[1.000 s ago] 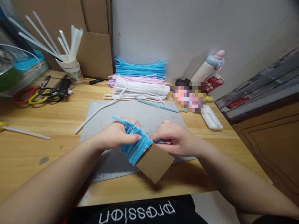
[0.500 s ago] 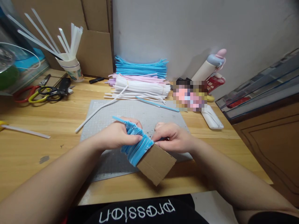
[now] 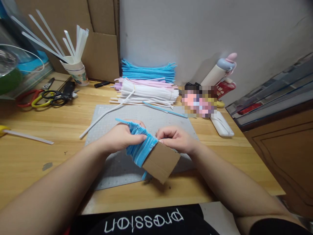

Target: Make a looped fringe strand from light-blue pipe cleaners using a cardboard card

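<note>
A piece of brown cardboard (image 3: pixel 163 161) is held tilted above the grey cutting mat (image 3: pixel 110 174). Blue pipe cleaners (image 3: pixel 140 150) are wound in tight turns around its left part. My left hand (image 3: pixel 124 135) is closed around the wound part, thumb on top and fingers behind. One blue end sticks out past that hand at the upper left, and another pokes out below the cardboard. At the upper edge of the last turn, my right hand (image 3: pixel 177 138) pinches the blue pipe cleaner, mostly hidden by the fingertips.
Bundles of blue (image 3: pixel 149 72), pink and white pipe cleaners (image 3: pixel 149 91) lie by the wall. A loose white pipe cleaner (image 3: pixel 105 116) crosses the mat's left edge. Scissors (image 3: pixel 37 98) and a cup of white sticks (image 3: pixel 75 70) stand left; a bottle (image 3: pixel 215 75) is right.
Both hands and the cardboard have shifted slightly up and left. A blue pipe cleaner end now shows below the cardboard's lower edge.
</note>
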Available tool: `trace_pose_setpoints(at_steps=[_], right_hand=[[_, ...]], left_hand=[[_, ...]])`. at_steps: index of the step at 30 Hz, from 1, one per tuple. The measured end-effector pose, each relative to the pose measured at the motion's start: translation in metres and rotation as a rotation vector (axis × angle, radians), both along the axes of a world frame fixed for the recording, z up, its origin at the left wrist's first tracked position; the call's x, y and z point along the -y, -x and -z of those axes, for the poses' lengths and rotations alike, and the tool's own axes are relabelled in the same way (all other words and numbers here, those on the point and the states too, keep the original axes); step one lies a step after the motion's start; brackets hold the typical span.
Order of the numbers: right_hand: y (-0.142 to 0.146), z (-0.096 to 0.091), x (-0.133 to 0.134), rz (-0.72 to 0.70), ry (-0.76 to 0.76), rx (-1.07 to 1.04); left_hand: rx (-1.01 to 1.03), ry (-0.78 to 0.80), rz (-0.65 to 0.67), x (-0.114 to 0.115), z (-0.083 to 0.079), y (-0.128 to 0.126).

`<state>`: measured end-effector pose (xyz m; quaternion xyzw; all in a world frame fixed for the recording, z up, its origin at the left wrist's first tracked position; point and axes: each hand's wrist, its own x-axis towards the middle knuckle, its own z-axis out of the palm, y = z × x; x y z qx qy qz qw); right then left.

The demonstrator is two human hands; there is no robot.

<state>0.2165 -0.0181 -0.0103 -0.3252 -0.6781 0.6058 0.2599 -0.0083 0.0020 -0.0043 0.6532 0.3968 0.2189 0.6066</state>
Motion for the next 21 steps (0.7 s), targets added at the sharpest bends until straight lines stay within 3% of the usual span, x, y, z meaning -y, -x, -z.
trace_pose_setpoints(at_steps=[3,6,8,9,11,13,15,17,21], right_hand=[[-0.001,0.0,-0.005,0.114,-0.146,0.112],[-0.001,0.007,-0.007,0.591,-0.454,0.126],[0.001,0.015,-0.005,0.893,-0.477,0.091],[0.003,0.02,-0.003,0.964,-0.404,0.068],[0.008,0.027,0.001,0.926,-0.117,0.003],[0.013,0.032,0.004,0.721,0.206,-0.08],[0.018,0.035,0.007,0.541,0.381,-0.151],[0.02,0.039,0.008,0.514,0.379,-0.195],[0.02,0.045,0.009,0.639,0.268,-0.206]], left_hand=[[0.001,0.033,-0.13,-0.004,0.004,0.001],[-0.05,0.044,-0.314,-0.008,0.011,-0.001],[-0.092,0.064,-0.432,-0.011,0.018,-0.004],[-0.096,0.093,-0.48,-0.012,0.021,-0.005],[-0.043,0.19,-0.543,-0.013,0.026,-0.007],[0.074,0.285,-0.56,-0.014,0.029,-0.009],[0.166,0.331,-0.563,-0.014,0.029,-0.01],[0.202,0.341,-0.558,-0.014,0.028,-0.01],[0.236,0.383,-0.48,-0.013,0.026,-0.009]])
